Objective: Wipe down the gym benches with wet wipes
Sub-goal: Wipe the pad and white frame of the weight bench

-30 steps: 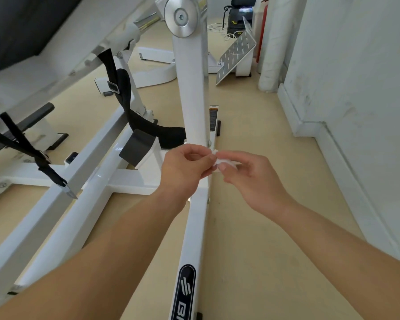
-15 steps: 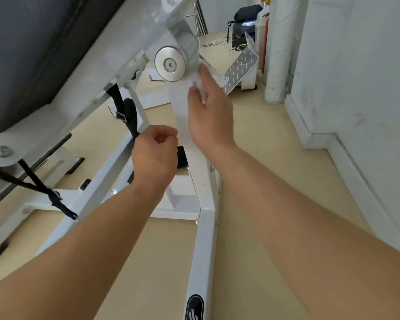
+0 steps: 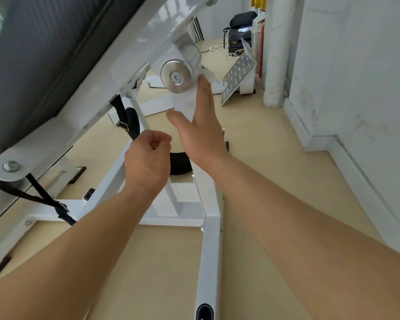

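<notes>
The right hand [image 3: 201, 132] is open flat: fingers straight and together, thumb spread to the left. Its palm side faces the white upright post [image 3: 184, 101] of the bench [image 3: 125, 63], and the fingers press the wet wipe [image 3: 208, 74] against the post's right edge, just beside the round metal disc [image 3: 176, 76].

The wet wipe is white and mostly covered by the fingers. Only a crumpled edge shows above the fingertips.

The left hand [image 3: 148, 162] is held lower, near the right wrist and apart from the post. Its fingers are curled with the thumb close to the index finger, and no object shows in them.

The bench's dark ribbed pad [image 3: 39, 49] slopes across the upper left corner. The white base beam [image 3: 210, 250] lies on the tan floor [image 3: 275, 181].
</notes>
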The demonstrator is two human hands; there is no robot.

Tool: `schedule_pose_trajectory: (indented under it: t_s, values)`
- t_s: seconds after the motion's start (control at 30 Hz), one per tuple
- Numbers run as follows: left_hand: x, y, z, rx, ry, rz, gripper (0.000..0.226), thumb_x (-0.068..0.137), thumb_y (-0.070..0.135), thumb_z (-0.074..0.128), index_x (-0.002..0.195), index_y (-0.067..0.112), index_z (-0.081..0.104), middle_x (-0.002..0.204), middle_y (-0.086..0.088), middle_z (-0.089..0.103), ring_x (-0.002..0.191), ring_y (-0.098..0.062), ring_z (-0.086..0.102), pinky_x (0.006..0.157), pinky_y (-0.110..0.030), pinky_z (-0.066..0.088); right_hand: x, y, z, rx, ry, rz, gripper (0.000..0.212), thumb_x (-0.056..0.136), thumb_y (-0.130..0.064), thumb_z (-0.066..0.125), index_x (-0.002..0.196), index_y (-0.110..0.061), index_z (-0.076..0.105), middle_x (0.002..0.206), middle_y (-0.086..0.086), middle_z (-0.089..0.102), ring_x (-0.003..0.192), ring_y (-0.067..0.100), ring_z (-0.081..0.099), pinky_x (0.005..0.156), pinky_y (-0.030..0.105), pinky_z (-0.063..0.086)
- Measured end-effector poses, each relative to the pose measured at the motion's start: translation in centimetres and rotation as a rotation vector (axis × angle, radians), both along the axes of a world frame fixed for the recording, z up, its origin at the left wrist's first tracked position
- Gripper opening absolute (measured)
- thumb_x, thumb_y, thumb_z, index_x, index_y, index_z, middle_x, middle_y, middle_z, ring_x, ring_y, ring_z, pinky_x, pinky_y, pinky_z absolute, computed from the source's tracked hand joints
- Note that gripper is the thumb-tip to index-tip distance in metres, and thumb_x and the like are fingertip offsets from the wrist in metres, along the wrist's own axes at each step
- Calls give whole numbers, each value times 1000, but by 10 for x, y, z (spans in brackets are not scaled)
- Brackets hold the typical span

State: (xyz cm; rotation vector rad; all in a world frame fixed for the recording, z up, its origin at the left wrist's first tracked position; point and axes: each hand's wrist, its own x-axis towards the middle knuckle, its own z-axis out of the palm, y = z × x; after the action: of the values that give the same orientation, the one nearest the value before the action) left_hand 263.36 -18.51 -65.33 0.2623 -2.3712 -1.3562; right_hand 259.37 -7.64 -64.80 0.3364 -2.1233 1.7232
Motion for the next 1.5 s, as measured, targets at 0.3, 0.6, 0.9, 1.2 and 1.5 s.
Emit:
schedule_pose_trajectory:
  t_s: [0.3, 0.6, 0.9, 1.2, 1.5]
  values:
    - [4, -1, -38, 56, -100, -2, 19, 97, 19, 51, 102, 25, 69, 97, 7, 69, 93, -19, 66, 88, -44, 57, 13, 4, -99, 138, -156, 9, 95, 92, -23, 62, 160, -26, -5, 167, -15, 2, 150, 7, 13, 119, 36, 27]
    - [4, -13, -57, 71, -148, 7, 23, 96, 17, 47, 103, 25, 68, 99, 5, 69, 90, -19, 67, 89, -46, 57, 5, 4, -78, 126, -55, -31, 81, 100, -32, 53, 161, -19, 1, 167, -8, 9, 148, 9, 18, 107, 24, 23]
    - [7, -10, -108, 84, -220, 23, 22, 101, 17, 48, 109, 19, 68, 98, 7, 66, 89, -16, 66, 85, -37, 57, 14, 8, -178, 356, -236, -65, 86, 97, -25, 53, 160, -22, -6, 167, -12, 7, 145, 23, 29, 115, 47, 33]
    - [14, -17, -134, 72, -265, 8, 25, 101, 15, 46, 114, 17, 68, 107, 4, 68, 90, -14, 65, 84, -34, 55, 3, 0, -140, 141, -129, -113, 88, 89, -21, 60, 159, -19, 8, 164, -10, 19, 144, 15, 27, 108, 28, 32]
    - [17, -12, -142, 28, -262, -27, 18, 102, 23, 51, 110, 22, 67, 100, 7, 68, 89, -13, 67, 86, -37, 59, 18, 10, -180, 259, -221, -183, 59, 94, -34, 45, 151, -22, 36, 142, -7, 54, 128, 18, 51, 103, 43, 47]
